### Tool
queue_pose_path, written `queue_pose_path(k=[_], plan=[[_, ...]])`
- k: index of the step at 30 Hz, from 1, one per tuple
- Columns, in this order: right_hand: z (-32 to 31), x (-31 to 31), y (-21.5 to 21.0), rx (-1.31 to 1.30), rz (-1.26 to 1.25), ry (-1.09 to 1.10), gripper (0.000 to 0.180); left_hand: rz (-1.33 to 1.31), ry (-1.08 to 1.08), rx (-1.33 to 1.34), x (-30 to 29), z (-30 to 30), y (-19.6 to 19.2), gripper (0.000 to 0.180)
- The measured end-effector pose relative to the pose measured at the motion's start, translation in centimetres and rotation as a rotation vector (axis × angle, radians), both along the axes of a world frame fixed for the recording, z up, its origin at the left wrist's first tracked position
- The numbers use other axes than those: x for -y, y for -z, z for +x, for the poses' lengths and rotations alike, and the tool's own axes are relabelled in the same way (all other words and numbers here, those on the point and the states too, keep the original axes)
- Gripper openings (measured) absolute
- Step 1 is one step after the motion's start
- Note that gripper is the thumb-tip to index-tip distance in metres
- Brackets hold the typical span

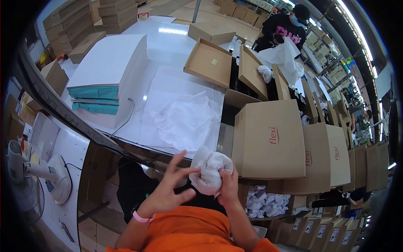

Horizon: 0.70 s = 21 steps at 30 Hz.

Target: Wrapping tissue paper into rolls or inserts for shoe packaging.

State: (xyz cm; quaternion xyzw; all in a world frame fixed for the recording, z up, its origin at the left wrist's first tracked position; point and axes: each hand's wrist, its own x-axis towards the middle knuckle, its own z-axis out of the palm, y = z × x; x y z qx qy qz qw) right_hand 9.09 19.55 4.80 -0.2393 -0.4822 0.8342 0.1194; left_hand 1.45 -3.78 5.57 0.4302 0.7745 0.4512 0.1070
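A crumpled wad of white tissue paper (208,170) is in front of my body, close to the table's near edge. My right hand (228,187) grips it from the right, thumb on top. On its other side, my left hand (172,187) has its fingers spread, and the index fingertip reaches the paper. Just beyond my hands, a loose crumpled sheet of tissue paper (184,119) lies on a flat stack of white sheets (153,98). Whether anything is inside the wad cannot be seen.
A tall paper stack (107,59) with teal wrapping stands left on the white table. Open brown cardboard boxes (268,140) line the right side. Below them, a bin holds several white paper wads (266,201). A white fan (50,176) stands at far left. Another person (285,29) handles white paper beyond the boxes.
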Motion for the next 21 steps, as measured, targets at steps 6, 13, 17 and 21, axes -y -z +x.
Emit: queue_pose_path(k=[6, 13, 17, 21], plan=[[-0.5, 1.6, -1.0, -0.206, 0.396, -0.392, 0.044, 0.667, 0.037, 1.376, -3.3, 3.1, 0.9, 0.087], [-1.4, 0.3, -1.5, -0.227, 0.507, -0.495, 0.071, 0.835, -0.145, 1.053, -4.8, 1.3, 3.9, 0.069], [-2.0, -1.1, -1.3, -0.175, 0.380, -0.580, 0.082, 0.602, -0.283, 1.024, -6.5, 0.2, 6.5, 0.074], [-4.3, -3.6, -0.7, -0.136, 0.561, -0.415, 0.076, 0.645, -0.249, 0.737, -6.8, -3.6, 4.4, 0.090]])
